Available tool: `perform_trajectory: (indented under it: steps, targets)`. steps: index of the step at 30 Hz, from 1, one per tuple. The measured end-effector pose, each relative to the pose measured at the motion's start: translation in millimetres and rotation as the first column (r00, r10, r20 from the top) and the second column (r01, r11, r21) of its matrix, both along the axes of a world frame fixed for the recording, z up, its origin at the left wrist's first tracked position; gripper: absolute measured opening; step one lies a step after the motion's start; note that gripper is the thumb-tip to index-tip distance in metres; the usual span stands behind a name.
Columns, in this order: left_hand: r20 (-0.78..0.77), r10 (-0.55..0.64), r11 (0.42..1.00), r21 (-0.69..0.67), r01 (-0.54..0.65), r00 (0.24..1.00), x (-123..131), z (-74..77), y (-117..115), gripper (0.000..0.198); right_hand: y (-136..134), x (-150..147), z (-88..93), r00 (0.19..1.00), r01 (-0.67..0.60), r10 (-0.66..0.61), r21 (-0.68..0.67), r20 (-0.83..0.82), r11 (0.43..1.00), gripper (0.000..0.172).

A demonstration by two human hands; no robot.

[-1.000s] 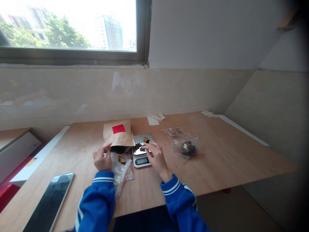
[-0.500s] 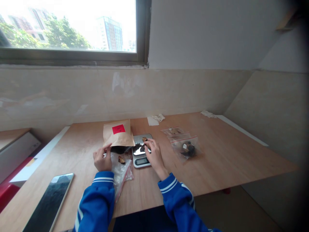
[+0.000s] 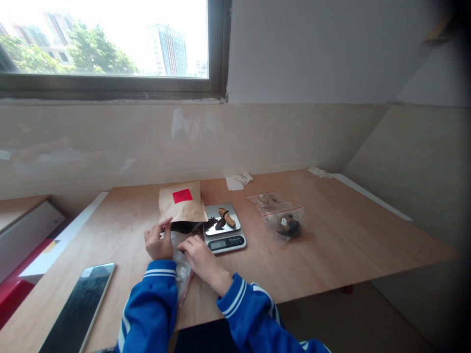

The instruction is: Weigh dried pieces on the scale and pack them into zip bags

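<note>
My left hand (image 3: 159, 240) pinches the open front edge of a brown paper pouch (image 3: 176, 210) with a red label; the pouch's dark inside shows. Below it, partly under my hands, lies a clear zip bag (image 3: 183, 282). My right hand (image 3: 201, 260) is over this bag, fingers bent together and pointing left; what is at the fingertips is hidden. To the right of the pouch sits a digital kitchen scale (image 3: 232, 243). On its shiny plate rest a rolled brown piece of bark-like dried material (image 3: 227, 217) and several dark dried pieces (image 3: 220, 224).
Farther right lie zip bags of dried material, one with dark pieces (image 3: 289, 226), another with paler pieces (image 3: 268, 198). A smartphone (image 3: 79, 306) lies at the left. Crumpled tissue (image 3: 243, 179) is near the wall. The wooden table's front edge (image 3: 312, 294) runs before me.
My right hand has left the scale and moved left and toward me onto the zip bag, covering the dried piece seen there before. My left hand keeps its hold on the pouch edge.
</note>
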State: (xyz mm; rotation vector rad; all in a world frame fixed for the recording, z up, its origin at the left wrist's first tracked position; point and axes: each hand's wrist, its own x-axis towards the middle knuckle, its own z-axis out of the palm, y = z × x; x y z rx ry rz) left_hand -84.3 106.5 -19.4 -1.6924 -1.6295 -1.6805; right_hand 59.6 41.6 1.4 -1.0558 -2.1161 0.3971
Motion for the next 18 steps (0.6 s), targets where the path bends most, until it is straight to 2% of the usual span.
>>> perform_trajectory:
  steps: [3,6,8,10,13,18]
  targets:
    - [-0.002,0.008,1.0,0.004,-0.008,1.0,1,1.0,0,0.026,-4,10,4.2,0.981,0.009,-0.007,0.007,-0.193,1.0,0.025]
    - [0.011,0.01,1.0,-0.003,-0.01,1.0,2,1.8,-1,0.026,-5,27,9.9,0.921,0.14,-0.115,0.041,-0.372,0.989,0.024]
    - [0.016,0.003,1.0,-0.002,-0.003,1.0,2,1.9,-1,0.026,-1,40,9.9,0.888,0.23,-0.191,0.045,-0.418,0.972,0.026]
    - [0.017,-0.004,1.0,0.005,0.004,1.0,2,1.8,-1,0.026,4,51,6.0,0.895,0.272,-0.231,0.056,-0.382,0.961,0.028]
    - [0.017,-0.006,1.0,0.011,0.006,1.0,1,1.9,-1,0.025,13,62,-2.7,0.941,0.252,-0.218,0.109,-0.258,0.961,0.032]
    - [0.029,-0.005,1.0,0.006,0.005,1.0,1,2.8,-2,0.025,16,64,-11.5,0.962,0.239,-0.215,0.137,-0.167,0.961,0.037]
